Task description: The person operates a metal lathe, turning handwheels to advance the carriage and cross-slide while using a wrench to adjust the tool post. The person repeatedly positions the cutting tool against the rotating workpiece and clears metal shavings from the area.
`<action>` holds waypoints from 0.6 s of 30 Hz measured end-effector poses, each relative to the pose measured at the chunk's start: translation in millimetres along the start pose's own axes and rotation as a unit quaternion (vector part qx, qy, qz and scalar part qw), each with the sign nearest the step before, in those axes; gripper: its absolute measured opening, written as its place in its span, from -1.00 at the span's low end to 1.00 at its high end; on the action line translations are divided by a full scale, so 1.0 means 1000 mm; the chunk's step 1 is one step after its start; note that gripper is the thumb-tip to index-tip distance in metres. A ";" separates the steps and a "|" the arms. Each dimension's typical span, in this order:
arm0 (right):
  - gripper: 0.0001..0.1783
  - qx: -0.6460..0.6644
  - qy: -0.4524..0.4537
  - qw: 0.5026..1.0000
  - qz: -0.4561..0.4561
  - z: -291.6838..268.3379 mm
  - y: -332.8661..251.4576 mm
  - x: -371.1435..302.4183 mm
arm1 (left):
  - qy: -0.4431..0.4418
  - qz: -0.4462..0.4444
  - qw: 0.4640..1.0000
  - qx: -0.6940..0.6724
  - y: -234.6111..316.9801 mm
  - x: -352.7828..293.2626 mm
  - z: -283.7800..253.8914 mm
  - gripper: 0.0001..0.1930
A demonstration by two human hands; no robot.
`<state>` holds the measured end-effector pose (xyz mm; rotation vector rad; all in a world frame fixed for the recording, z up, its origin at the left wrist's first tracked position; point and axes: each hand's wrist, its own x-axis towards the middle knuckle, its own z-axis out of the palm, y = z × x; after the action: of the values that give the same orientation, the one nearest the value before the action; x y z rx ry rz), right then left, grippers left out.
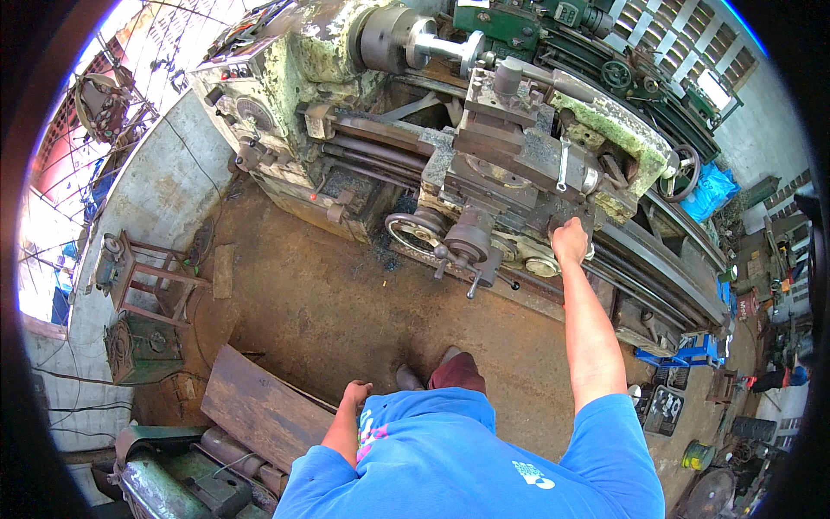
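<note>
A large worn metal lathe (346, 147) with flaking pale green paint stands in front of me. My right hand (571, 240) reaches out to the right end of its carriage, fingers closed; what lies inside the grip is hidden. Just above that hand, a spanner (564, 164) rests on the carriage. A shiny flanged shaft (445, 48) sits in the chuck (385, 40), close to the tool post (508, 78). Left of my right hand are a round handwheel (415, 230) and a cross-slide handle (467, 238). Low by my side hangs my left hand (357, 394), its fingers loosely curled with nothing visible in them.
Behind my left side lie a brown board (268, 406) and a green machine (164, 484). A metal stand (156, 281) is by the left wall. At right are a blue stand (692, 353) and a tray of parts (664, 410). Another green lathe (519, 30) stands beyond.
</note>
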<state>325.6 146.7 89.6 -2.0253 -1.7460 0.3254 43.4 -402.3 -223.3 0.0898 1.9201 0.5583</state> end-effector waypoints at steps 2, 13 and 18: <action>-0.77 0.000 0.000 1.000 0.007 0.000 0.000 0.000 | -0.005 -0.026 1.000 -0.006 0.001 -0.001 0.000 -0.55; -0.77 0.009 -0.010 1.000 0.008 -0.003 -0.002 -0.002 | 0.000 0.007 1.000 -0.012 0.000 -0.001 0.001 -0.63; -0.78 0.006 -0.009 1.000 0.010 -0.003 -0.002 -0.002 | 0.000 0.012 1.000 -0.011 -0.002 0.002 0.000 -0.59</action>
<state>324.8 144.8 93.0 -2.0386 -1.7309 0.3620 43.0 -402.9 -226.2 0.0984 1.9153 0.5942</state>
